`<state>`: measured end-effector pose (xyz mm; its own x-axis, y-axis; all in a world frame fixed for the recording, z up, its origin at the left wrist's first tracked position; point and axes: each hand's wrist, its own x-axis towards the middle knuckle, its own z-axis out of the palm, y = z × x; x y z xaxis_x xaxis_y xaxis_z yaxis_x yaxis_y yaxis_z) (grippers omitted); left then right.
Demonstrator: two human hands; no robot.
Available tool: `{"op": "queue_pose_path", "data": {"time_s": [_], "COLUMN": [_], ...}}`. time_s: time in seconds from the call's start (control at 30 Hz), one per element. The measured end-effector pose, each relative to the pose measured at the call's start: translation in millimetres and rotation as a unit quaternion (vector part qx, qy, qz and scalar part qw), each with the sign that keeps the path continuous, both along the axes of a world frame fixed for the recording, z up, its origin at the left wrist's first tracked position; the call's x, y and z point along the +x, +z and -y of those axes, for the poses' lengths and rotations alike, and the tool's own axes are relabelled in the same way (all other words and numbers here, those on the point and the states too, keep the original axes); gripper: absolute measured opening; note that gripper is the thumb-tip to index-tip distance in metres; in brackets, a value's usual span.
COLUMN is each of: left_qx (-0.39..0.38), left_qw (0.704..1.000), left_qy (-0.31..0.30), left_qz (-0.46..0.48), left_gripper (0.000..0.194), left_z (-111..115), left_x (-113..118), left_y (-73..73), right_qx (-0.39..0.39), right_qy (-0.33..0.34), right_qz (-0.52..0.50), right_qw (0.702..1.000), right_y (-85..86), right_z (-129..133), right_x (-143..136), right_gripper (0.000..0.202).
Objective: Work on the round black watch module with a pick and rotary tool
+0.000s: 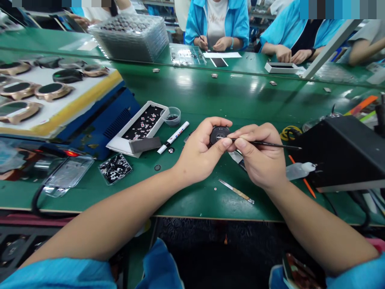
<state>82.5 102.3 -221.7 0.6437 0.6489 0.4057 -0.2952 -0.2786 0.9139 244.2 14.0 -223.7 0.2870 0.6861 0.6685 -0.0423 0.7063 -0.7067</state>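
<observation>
Between the thumb and fingers of my left hand is a round black watch back, its face tilted up towards me. My right hand pinches dark tweezers; their tip end reaches the watch back, and the other end sticks out to the right. What the tip touches is too small to make out. On the bench below my hands lie a craft knife and a tiny round part. A white paint marker rests left of my left hand.
At left, a blue machine carries several watch cases. Near it are a white box of small parts, a clear box and a round cup. A black box and a bottle stand right. Co-workers sit across the bench.
</observation>
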Motion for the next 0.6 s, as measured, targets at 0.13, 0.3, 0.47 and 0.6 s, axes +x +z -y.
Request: {"op": "queue_pose_path", "data": {"time_s": [0.13, 0.3, 0.47, 0.6], "left_qx": [0.027, 0.046, 0.03, 0.031], "left_qw": [0.999, 0.998, 0.999, 0.999], "left_qy": [0.022, 0.043, 0.017, 0.027], "left_qz": [-0.008, -0.023, -0.013, -0.02], "left_gripper": [0.058, 0.054, 0.057, 0.059], "left_z": [-0.4, -0.5, -0.7, -1.0], "left_x": [-1.0, -2.8, -1.8, -1.3], "left_y": [0.3, 1.1, 1.3, 0.6], "right_qx": [-0.013, -0.001, -0.015, -0.024], "right_qy": [0.02, 0.002, -0.025, -0.003], "right_qz": [-0.015, -0.003, 0.004, 0.001], "right_qw": [1.0, 1.0, 1.0, 1.0], "right_y": [0.6, -0.6, -0.8, -1.2], "right_z": [-1.0, 0.2, 1.1, -0.6], "right_x": [1.9, 0.1, 0.6, 1.5], "right_gripper": [0.018, 0.02, 0.017, 0.017]}}
